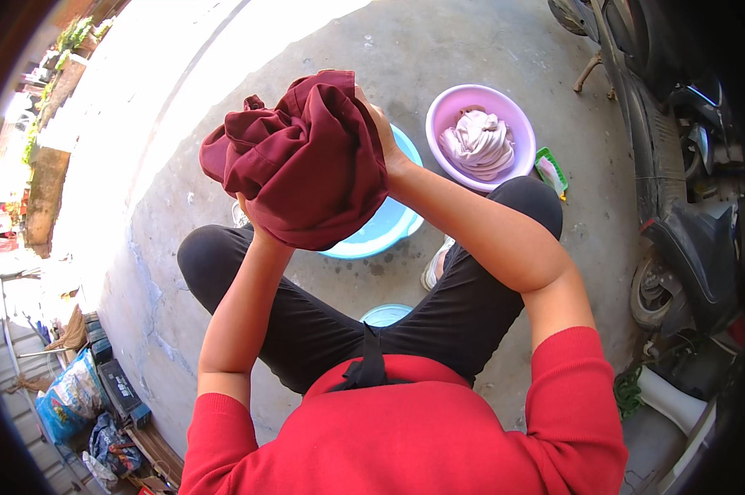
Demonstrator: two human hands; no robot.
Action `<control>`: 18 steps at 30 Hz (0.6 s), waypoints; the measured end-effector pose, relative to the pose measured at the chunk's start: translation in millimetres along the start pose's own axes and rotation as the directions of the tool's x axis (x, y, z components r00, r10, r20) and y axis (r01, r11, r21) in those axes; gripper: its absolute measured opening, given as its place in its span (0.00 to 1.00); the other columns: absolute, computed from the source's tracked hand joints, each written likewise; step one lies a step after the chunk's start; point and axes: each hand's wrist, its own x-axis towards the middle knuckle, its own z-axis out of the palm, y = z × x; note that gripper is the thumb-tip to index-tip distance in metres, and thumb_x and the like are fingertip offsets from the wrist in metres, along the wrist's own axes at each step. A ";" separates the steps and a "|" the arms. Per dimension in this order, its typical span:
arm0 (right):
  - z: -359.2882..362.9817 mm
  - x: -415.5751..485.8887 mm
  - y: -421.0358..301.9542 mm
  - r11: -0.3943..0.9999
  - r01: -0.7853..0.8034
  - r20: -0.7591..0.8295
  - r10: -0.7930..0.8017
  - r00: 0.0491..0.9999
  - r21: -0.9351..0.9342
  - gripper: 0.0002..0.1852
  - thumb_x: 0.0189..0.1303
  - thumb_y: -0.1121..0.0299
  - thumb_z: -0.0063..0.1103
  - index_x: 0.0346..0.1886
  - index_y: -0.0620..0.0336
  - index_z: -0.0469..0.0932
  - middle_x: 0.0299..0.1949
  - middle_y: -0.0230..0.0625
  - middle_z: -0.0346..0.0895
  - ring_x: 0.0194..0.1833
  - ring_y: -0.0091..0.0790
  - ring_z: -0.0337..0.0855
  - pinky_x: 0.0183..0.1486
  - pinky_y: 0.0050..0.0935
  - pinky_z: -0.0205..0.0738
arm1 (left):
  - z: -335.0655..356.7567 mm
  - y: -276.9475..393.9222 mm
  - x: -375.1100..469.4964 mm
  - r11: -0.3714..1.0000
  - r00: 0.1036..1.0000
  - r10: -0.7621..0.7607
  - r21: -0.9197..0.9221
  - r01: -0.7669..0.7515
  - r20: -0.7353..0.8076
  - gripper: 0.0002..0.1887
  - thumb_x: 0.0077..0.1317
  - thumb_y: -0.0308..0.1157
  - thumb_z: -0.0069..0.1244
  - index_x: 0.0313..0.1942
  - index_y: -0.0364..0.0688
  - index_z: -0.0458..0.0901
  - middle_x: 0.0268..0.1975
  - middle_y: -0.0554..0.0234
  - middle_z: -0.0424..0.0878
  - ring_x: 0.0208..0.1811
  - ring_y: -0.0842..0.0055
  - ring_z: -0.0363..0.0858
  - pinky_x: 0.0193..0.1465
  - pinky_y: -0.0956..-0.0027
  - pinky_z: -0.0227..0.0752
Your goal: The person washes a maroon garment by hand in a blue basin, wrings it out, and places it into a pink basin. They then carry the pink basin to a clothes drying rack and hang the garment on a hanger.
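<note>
A bunched dark-red cloth garment [304, 167] is held up in front of me, over a light-blue plastic basin [403, 232]. My left hand [249, 213] grips it from below on the left, with most of the fingers hidden behind the folds. On its right side my right hand [382, 133] clasps the cloth, fingertips out of sight. The garment covers much of the basin. To the right on the floor stands a pink plastic basin [524, 117] with a twisted pale-pink cloth [481, 145] in it.
A green plastic dish [561, 176] with a pale piece in it lies beside the pink basin. A parked scooter [657, 154] lines the right side. A light-blue stool [386, 314] shows under me. Bags [75, 393] and a black battery-like box [119, 387] are at lower left.
</note>
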 end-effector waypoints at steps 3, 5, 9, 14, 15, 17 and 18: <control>0.0 -1.3 -4.2 0.999 -0.002 -0.001 0.002 1.000 -0.050 0.32 0.68 0.38 0.47 0.42 0.64 0.81 0.36 0.38 0.84 0.37 0.30 0.83 0.40 0.29 0.80 | 1.1 0.4 0.3 0.999 1.000 0.010 0.035 -0.009 -0.021 0.30 0.71 0.53 0.41 0.68 0.50 0.64 0.67 0.61 0.69 0.66 0.65 0.70 0.70 0.58 0.64; -0.4 0.4 -4.6 0.999 -0.027 0.004 0.027 1.000 -0.025 0.35 0.68 0.36 0.45 0.44 0.65 0.81 0.39 0.39 0.83 0.39 0.30 0.82 0.43 0.30 0.79 | -1.2 2.0 0.8 0.999 1.000 0.014 0.053 -0.012 -0.024 0.29 0.71 0.52 0.42 0.68 0.49 0.64 0.67 0.61 0.70 0.66 0.66 0.70 0.69 0.59 0.64; 7.3 -2.2 -28.9 0.974 -0.106 -0.009 0.107 0.994 -0.201 0.38 0.68 0.33 0.43 0.53 0.64 0.77 0.50 0.43 0.80 0.52 0.31 0.78 0.53 0.35 0.76 | -10.4 9.9 3.5 0.997 0.999 0.036 0.068 -0.034 -0.016 0.28 0.71 0.50 0.44 0.67 0.49 0.65 0.65 0.61 0.71 0.64 0.67 0.71 0.67 0.60 0.66; 2.3 7.3 -73.3 0.955 -0.156 -0.025 0.155 0.988 -0.251 0.41 0.66 0.34 0.50 0.67 0.62 0.66 0.60 0.49 0.74 0.57 0.35 0.79 0.61 0.33 0.75 | -23.8 8.2 9.8 0.990 1.000 -0.005 0.142 0.003 0.016 0.27 0.71 0.48 0.47 0.66 0.48 0.66 0.64 0.62 0.73 0.63 0.68 0.73 0.66 0.62 0.68; 3.8 4.6 -76.9 0.939 -0.178 0.076 0.208 0.975 -0.295 0.41 0.66 0.35 0.52 0.66 0.62 0.67 0.59 0.49 0.75 0.56 0.35 0.80 0.60 0.33 0.76 | -27.3 5.6 9.2 0.985 1.000 -0.021 0.174 0.017 0.017 0.27 0.71 0.47 0.47 0.66 0.48 0.67 0.64 0.62 0.73 0.62 0.68 0.73 0.65 0.62 0.68; 5.4 0.9 -80.2 0.900 -0.202 0.267 0.318 0.910 -0.387 0.39 0.66 0.37 0.54 0.65 0.64 0.69 0.57 0.50 0.78 0.53 0.35 0.82 0.58 0.31 0.77 | -35.0 0.8 7.5 0.969 0.998 -0.051 0.242 0.043 0.029 0.26 0.71 0.46 0.48 0.66 0.48 0.67 0.63 0.62 0.74 0.62 0.69 0.74 0.65 0.63 0.69; 4.8 3.0 -71.7 0.875 -0.190 0.277 0.336 0.900 -0.445 0.36 0.66 0.40 0.57 0.61 0.66 0.74 0.52 0.49 0.81 0.51 0.34 0.84 0.57 0.31 0.78 | -37.7 -1.7 6.2 0.959 0.997 -0.070 0.276 0.057 0.037 0.26 0.71 0.46 0.48 0.65 0.48 0.67 0.63 0.62 0.74 0.61 0.69 0.74 0.64 0.63 0.69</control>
